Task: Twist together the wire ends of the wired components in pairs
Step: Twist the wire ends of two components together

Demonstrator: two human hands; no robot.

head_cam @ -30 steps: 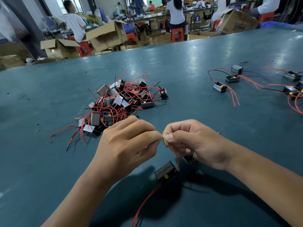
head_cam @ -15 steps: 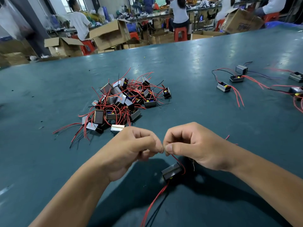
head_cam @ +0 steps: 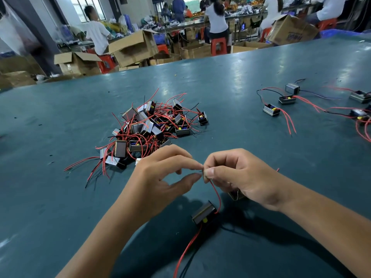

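Two bare forearms; left hand [head_cam: 158, 177], right hand [head_cam: 241, 177]; short nails; no sleeves

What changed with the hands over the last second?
The left hand loosened: its thumb and forefinger spread apart, now only touching the wire ends at their tips. The right hand kept pinching those ends. The component beneath the hands, the pile and the components at the right stayed put.
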